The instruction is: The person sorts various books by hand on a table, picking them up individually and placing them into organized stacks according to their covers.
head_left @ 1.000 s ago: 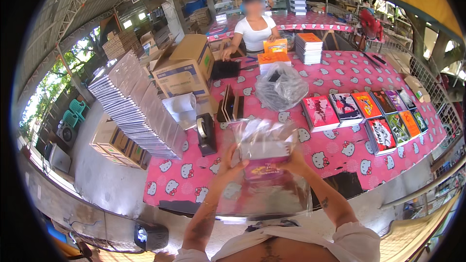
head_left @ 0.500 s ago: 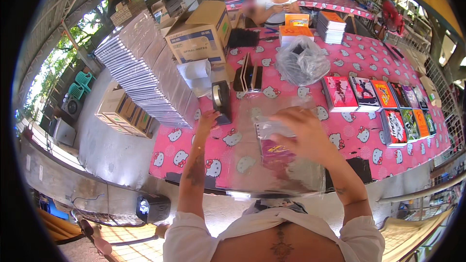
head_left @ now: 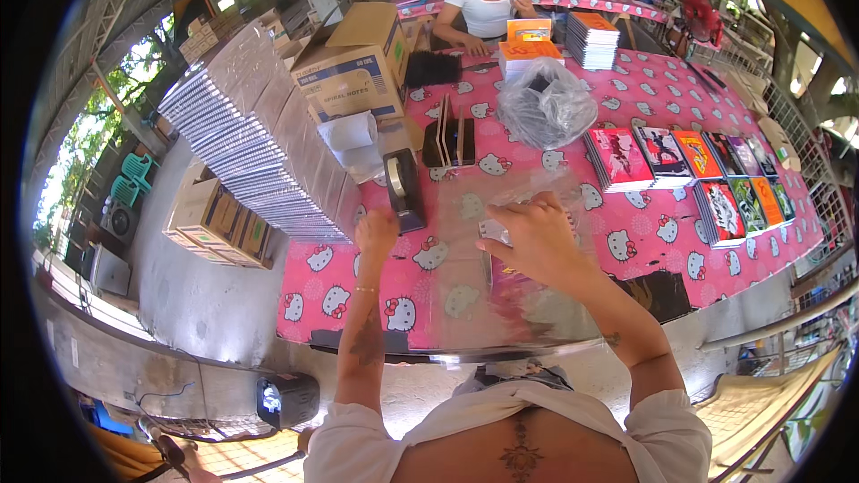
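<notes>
Notebook [head_left: 508, 281], purple-covered, lies at the near side of the table [head_left: 537, 326], partly hidden under my right hand [head_left: 535, 237], on clear film [head_left: 461, 282]. The film reaches well past its edges, which I take to be why it is spread flat: there is spare on the left and toward me.

My right fingers are spread, thumb well apart from the rest, palm down over the notebook's far end. I judge they are there to keep book and film from sliding, though I cannot tell how firmly they press. They grip nothing that I can see. My left hand [head_left: 378, 233] is just beside the tape dispenser [head_left: 403, 192], fingers curled in; whether a strip of tape is pinched there I cannot tell. The dispenser probably stands where it does for that hand's easy reach. The tall wrapped stack [head_left: 268, 143] rises at my left, while the loose books [head_left: 617, 161] sit in short piles at my right, covers up, likely to keep designs apart.

A second ago both my hands held the notebook up in the film; now it is down. Half a second ago my left fingers reached to the dispenser; now they are more curled and slightly nearer me.
</notes>
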Demonstrator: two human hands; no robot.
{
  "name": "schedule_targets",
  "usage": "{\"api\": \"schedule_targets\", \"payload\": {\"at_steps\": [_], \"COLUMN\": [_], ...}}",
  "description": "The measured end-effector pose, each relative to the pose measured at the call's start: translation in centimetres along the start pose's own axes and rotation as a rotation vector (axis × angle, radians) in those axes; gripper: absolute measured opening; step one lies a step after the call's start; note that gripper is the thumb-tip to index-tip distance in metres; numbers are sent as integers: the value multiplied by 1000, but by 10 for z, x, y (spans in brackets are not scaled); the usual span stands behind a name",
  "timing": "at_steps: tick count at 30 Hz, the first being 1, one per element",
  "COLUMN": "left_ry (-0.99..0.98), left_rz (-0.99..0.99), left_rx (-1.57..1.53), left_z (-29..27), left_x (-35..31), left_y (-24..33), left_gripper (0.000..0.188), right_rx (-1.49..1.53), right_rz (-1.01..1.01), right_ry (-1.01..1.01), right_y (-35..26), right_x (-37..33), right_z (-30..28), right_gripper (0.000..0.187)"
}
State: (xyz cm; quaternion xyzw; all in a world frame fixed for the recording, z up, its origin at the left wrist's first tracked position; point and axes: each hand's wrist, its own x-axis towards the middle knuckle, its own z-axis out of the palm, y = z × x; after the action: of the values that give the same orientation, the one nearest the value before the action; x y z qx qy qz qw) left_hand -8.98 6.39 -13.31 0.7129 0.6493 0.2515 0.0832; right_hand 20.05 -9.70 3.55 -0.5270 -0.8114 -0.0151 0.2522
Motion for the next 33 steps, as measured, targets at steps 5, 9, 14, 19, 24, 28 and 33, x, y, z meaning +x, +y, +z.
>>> {"api": "schedule_targets", "payload": {"at_steps": [5, 9, 14, 19, 24, 28, 33], "left_ry": [-414, -442, -429, -284, -205, -86, -167], "left_rz": [404, 482, 761, 848, 734, 773, 862], "left_rx": [-1187, -1010, -760, -657, -629, -524, -356], "left_z": [-66, -86, -98, -76, -51, -48, -17], "left_x": [-38, -21, -3, -5, -17, -24, -23], "left_y": [130, 164, 153, 171, 193, 209, 228], "left_gripper": [24, 20, 11, 9, 8, 9, 6], "right_rx": [-10, 66, -19, 524, 319, 323, 244], "right_rz": [33, 119, -239, 327, -136, -79, -131], "right_ry": [41, -119, 267, 266, -20, -87, -253], "right_y": [-4, -3, 33, 109, 109, 119, 121], "right_x": [2, 10, -16, -77, -74, -75, -73], "right_z": [1, -10, -35, -15, 11, 12, 17], "right_gripper": [40, 40, 37, 53, 60, 65, 69]}}
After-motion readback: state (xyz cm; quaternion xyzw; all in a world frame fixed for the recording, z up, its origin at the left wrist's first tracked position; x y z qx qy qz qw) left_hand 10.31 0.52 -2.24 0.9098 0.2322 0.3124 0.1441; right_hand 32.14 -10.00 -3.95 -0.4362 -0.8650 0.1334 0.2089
